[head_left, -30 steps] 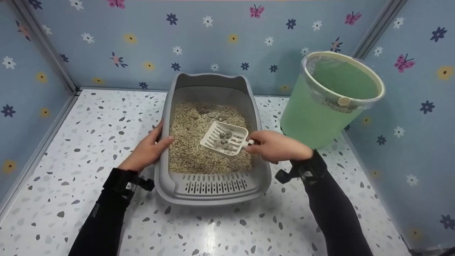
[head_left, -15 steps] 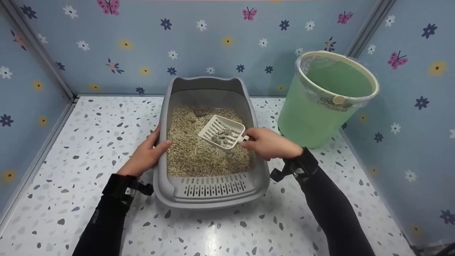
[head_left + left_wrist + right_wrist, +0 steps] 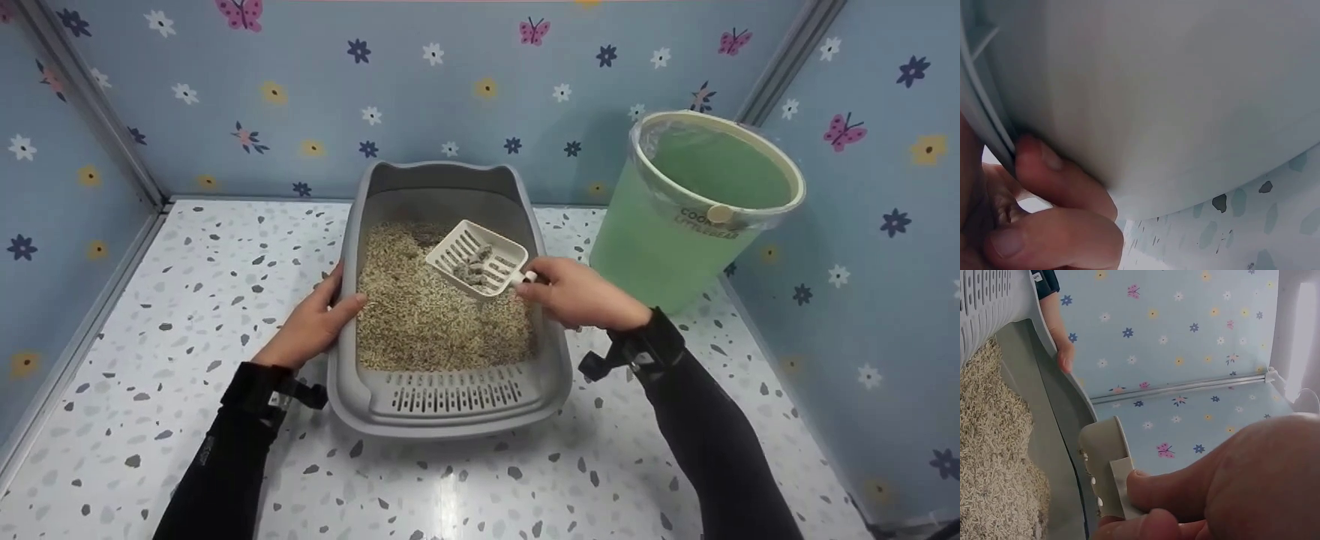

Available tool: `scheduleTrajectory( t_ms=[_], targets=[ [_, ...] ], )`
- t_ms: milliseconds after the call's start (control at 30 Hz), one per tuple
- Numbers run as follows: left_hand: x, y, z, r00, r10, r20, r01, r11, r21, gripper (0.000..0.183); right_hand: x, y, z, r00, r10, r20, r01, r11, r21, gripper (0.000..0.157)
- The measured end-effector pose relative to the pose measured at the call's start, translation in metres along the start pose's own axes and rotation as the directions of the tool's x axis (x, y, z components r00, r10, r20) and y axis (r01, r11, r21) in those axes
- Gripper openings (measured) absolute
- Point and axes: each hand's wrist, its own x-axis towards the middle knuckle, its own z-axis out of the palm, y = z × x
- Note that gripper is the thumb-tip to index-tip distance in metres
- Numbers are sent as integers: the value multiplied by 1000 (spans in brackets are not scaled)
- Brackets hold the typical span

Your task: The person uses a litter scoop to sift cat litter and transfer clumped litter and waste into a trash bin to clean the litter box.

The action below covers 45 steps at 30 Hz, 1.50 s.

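Note:
My left hand [image 3: 311, 322] grips the left rim of a grey litter box [image 3: 450, 424], thumb over the top edge. In the left wrist view its fingers [image 3: 1072, 188] curl under the rim against the outer wall. Tan pellet litter [image 3: 427, 330] covers the box's floor. Over the litter, toward the box's right side, my right hand [image 3: 581, 292] holds a cream slotted litter scoop [image 3: 517, 262] by its handle. Several grey clumps [image 3: 474, 270] lie in the scoop. The right wrist view has the thumb [image 3: 1151, 489] pressed along the handle; the scoop's slotted floor is mostly hidden there.
A green bin [image 3: 649, 251] with a clear plastic liner stands right of the box, near the back corner. Flower-patterned panels [image 3: 420, 112] enclose the back and both sides. The box rests on a speckled white surface [image 3: 202, 285].
The right hand has moved the scoop away from me, toward the back of the box, and the clumps have shifted inside it. My left hand keeps its hold on the rim.

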Motion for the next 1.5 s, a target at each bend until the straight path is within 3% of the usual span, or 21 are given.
scheduleTrajectory(
  t_ms=[233, 433, 667, 800, 1000, 1200, 1500],
  targets=[
    [-1, -2, -1, 1000, -6, -12, 6, 1000, 20, 85, -5, -4, -13, 998, -4, -55, 5, 1000, 13, 24],
    [-2, -1, -2, 1000, -8, -16, 9, 1000, 17, 85, -8, -6, -21, 998, -19, -55, 21, 999, 35, 23],
    [-2, -3, -3, 1000, -4, -25, 4, 1000, 10, 86, -10, -10, -32, 998, -12, -61, 11, 1000, -16, 24],
    [-4, -1, -3, 1000, -5, -15, 5, 1000, 23, 85, -14, -10, -43, 998, 9, -58, -8, 1000, 24, 28],
    [-4, 1, -3, 1000, -10, -21, 11, 1000, 26, 84, -23, -10, -68, 996, 34, -80, -27, 995, 95, 30],
    [-3, 1, -1, 999, -23, -30, 24, 999, 37, 86, -39, -8, -100, 987, 62, -151, -46, 993, 108, 32],
    [0, 0, 0, 999, -31, -31, 31, 999, 12, 85, -59, 5, -152, 947, 157, -282, -130, 985, 110, 36]
  ],
)
